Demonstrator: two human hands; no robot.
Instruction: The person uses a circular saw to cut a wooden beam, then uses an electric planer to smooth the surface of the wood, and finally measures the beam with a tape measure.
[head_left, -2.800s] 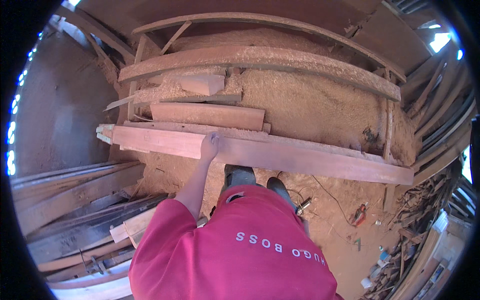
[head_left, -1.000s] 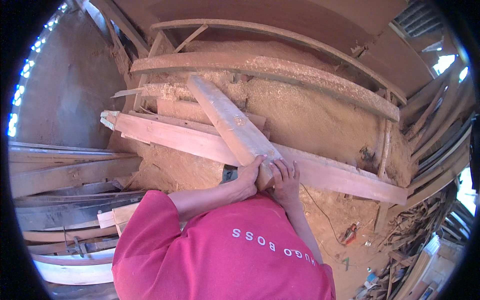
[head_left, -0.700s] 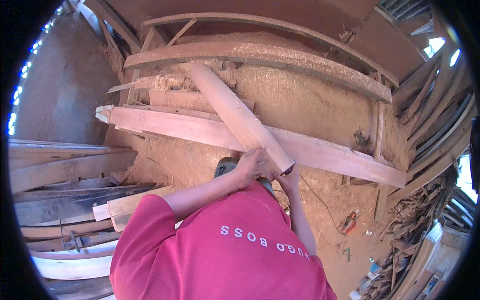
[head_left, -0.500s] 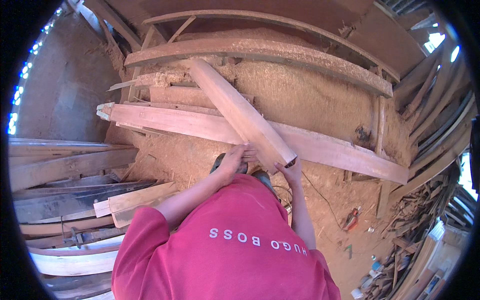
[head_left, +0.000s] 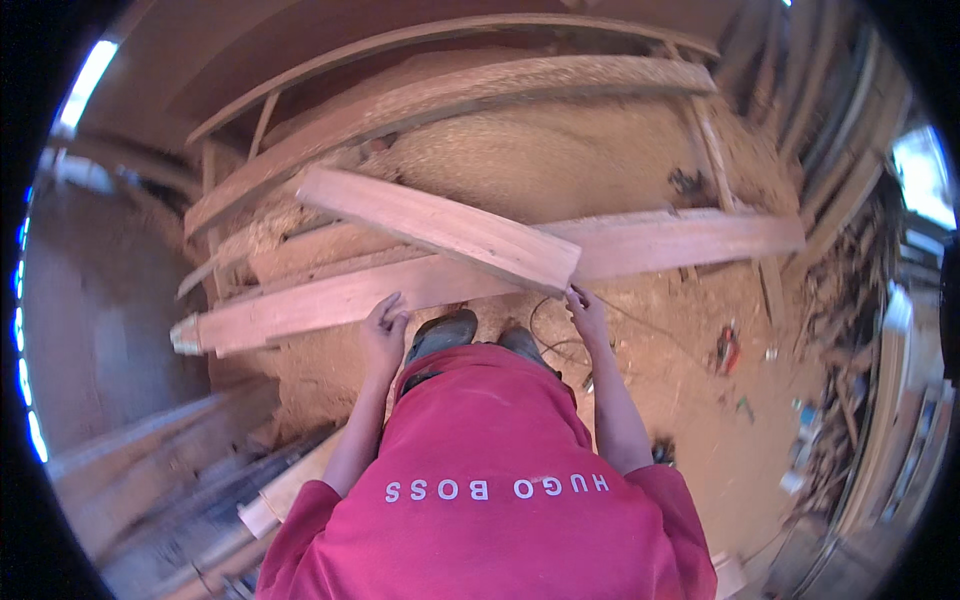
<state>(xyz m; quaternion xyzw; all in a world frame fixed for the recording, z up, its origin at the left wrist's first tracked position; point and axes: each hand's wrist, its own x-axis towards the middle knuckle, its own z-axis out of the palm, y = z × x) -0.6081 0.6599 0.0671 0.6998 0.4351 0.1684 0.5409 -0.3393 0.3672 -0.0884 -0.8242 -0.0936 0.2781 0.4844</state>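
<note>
A thick, pale pinkish wooden plank lies slantwise across a longer plank. At its near right corner are the fingertips of my right hand, pinched against the wood. My left hand hovers just short of the long plank's near edge, loosely bent, fingers apart and nothing in them. The underside of the upper plank is hidden.
Beyond the planks runs a sawdust-covered wooden rail. An orange-red tool lies on the dusty floor at the right, near a cord. Timber is stacked at the left, with scrap wood at the right.
The upper plank has turned flatter, its far end swinging left and a broad face now showing upward. My left hand has come away from it; my view has rotated.
</note>
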